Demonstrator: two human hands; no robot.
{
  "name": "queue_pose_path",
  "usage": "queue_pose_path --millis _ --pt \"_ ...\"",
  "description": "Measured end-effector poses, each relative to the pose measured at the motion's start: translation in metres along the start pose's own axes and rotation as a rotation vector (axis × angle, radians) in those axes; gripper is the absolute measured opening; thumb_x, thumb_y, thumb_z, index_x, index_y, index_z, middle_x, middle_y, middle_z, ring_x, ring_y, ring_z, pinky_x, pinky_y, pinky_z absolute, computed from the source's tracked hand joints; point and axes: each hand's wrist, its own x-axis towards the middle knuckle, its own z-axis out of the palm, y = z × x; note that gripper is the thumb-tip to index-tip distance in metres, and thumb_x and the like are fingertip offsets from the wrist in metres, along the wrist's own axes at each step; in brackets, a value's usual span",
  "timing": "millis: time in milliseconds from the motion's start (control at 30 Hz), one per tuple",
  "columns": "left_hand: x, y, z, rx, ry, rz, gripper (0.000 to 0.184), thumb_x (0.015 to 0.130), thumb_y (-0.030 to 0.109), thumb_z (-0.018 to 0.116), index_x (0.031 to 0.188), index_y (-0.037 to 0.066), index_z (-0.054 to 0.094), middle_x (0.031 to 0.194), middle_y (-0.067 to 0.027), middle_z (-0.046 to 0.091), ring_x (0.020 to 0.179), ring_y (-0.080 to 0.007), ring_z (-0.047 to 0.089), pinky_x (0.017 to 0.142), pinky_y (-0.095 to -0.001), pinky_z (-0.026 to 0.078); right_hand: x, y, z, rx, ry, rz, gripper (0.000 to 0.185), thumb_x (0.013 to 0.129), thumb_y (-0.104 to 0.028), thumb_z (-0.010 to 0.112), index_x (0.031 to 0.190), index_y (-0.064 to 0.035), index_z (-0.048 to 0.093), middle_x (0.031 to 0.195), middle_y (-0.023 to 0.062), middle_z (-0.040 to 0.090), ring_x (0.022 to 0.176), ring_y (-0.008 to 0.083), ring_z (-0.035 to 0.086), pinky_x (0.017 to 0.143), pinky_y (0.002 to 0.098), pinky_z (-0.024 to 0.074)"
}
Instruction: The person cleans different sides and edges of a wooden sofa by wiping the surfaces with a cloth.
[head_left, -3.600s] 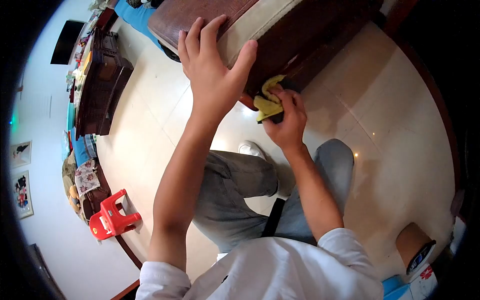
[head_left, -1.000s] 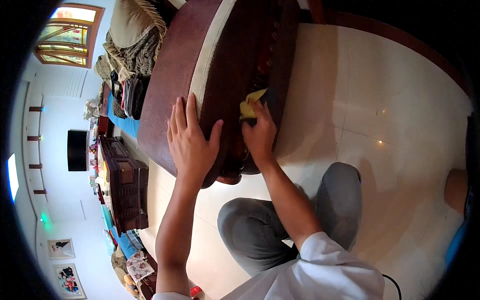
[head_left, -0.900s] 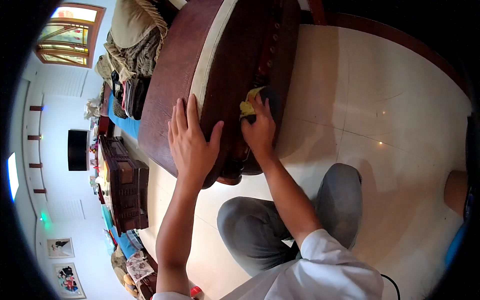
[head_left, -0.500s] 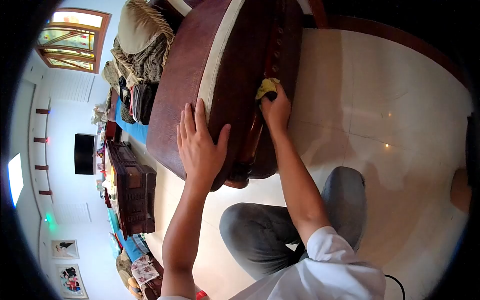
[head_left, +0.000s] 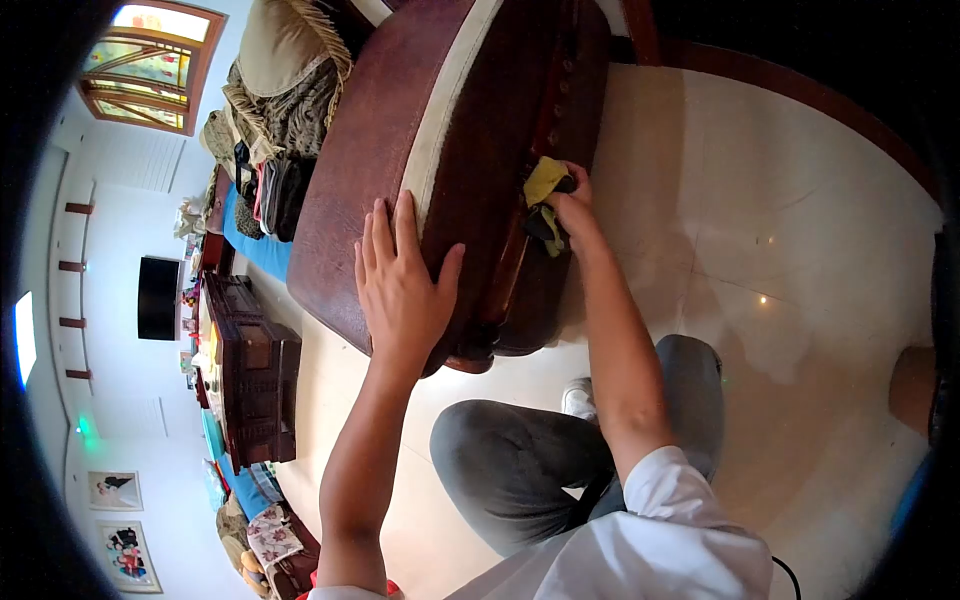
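A brown leather sofa arm [head_left: 365, 165] with a cream stripe [head_left: 440, 105] fills the upper middle of the head view. My left hand [head_left: 405, 285] lies flat on its leather, fingers stretched out and fingertips near the stripe. Against the sofa's side, my right hand [head_left: 575, 205] grips a yellow and dark cloth [head_left: 545, 182], part of which hangs down from the fingers. The cloth is beside the dark wooden trim [head_left: 510, 262], which has a row of studs above. Whether the cloth touches the trim is hard to tell.
Cushions [head_left: 280, 50] and folded clothes are piled on the seating behind the arm. A carved dark wooden table [head_left: 255, 370] stands at the left. Glossy floor tiles [head_left: 690, 200] lie to the right, and my bent knee [head_left: 490, 440] is below.
My right hand has shifted slightly right and down, and more of the cloth now shows, with a loose end hanging. My left hand stays on the leather. The view has tilted slightly.
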Motion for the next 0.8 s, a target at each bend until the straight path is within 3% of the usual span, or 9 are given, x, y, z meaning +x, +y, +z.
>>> queue_pose_path --millis 133,333,433,533,667,733,800 --pt "0.000 0.002 -0.001 -0.004 0.008 0.009 0.076 0.092 0.037 0.070 0.154 0.007 0.040 0.151 -0.0295 0.044 0.141 -0.0452 0.043 0.117 -0.0564 0.033 0.008 0.008 -0.004 0.140 -0.065 0.021 0.067 0.087 -0.014 0.078 0.144 -0.0067 0.044 0.130 0.0182 0.062 0.111 0.0299 0.065 0.093 0.0419 0.0529" --pt "0.000 0.001 -0.001 -0.022 0.008 -0.002 0.076 0.092 0.037 0.071 0.154 0.008 0.040 0.152 -0.0296 0.044 0.142 -0.0451 0.043 0.117 -0.0562 0.033 0.010 -0.032 0.011 -0.118 0.021 0.074 0.071 0.086 -0.013 0.078 0.145 -0.0011 0.040 0.123 0.0204 0.064 0.109 0.0308 0.065 0.091 0.0419 0.0540" --pt "0.000 0.002 0.000 -0.017 0.000 -0.001 0.076 0.092 0.036 0.071 0.154 0.008 0.040 0.152 -0.0294 0.044 0.142 -0.0449 0.043 0.117 -0.0563 0.033 0.024 -0.015 0.010 -0.211 0.061 -0.031 0.069 0.086 -0.013 0.078 0.144 -0.0010 0.042 0.120 0.0180 0.066 0.108 0.0307 0.066 0.090 0.0412 0.0545" --pt "0.000 0.002 -0.001 -0.011 0.000 -0.009 0.075 0.092 0.036 0.071 0.154 0.008 0.040 0.153 -0.0293 0.044 0.142 -0.0448 0.043 0.117 -0.0566 0.033 0.010 -0.020 -0.017 0.029 -0.063 0.098 0.068 0.086 -0.015 0.077 0.143 -0.0002 0.044 0.121 0.0180 0.066 0.108 0.0313 0.066 0.092 0.0411 0.0541" --pt "0.001 0.003 -0.001 -0.005 -0.015 -0.022 0.075 0.092 0.036 0.071 0.154 0.008 0.040 0.153 -0.0293 0.043 0.142 -0.0450 0.042 0.117 -0.0571 0.032 0.010 -0.028 -0.016 0.028 -0.028 0.163 0.068 0.086 -0.017 0.076 0.144 0.0001 0.045 0.124 0.0192 0.066 0.110 0.0328 0.066 0.095 0.0416 0.0528" --pt "0.000 0.001 0.001 0.016 -0.018 -0.016 0.077 0.093 0.041 0.070 0.157 0.012 0.037 0.156 -0.0262 0.041 0.142 -0.0444 0.042 0.118 -0.0556 0.032 0.028 -0.013 0.010 -0.091 0.166 0.058 0.068 0.085 -0.016 0.078 0.143 0.0006 0.046 0.124 0.0200 0.066 0.109 0.0341 0.066 0.094 0.0431 0.0527" --pt "0.000 -0.001 0.002 0.021 -0.033 -0.013 0.079 0.094 0.044 0.069 0.159 0.013 0.035 0.158 -0.0246 0.039 0.143 -0.0441 0.041 0.118 -0.0548 0.032 0.023 -0.015 0.030 -0.141 0.307 -0.068 0.063 0.085 -0.014 0.079 0.138 -0.0003 0.050 0.134 0.0230 0.060 0.123 0.0362 0.059 0.100 0.0458 0.0489"
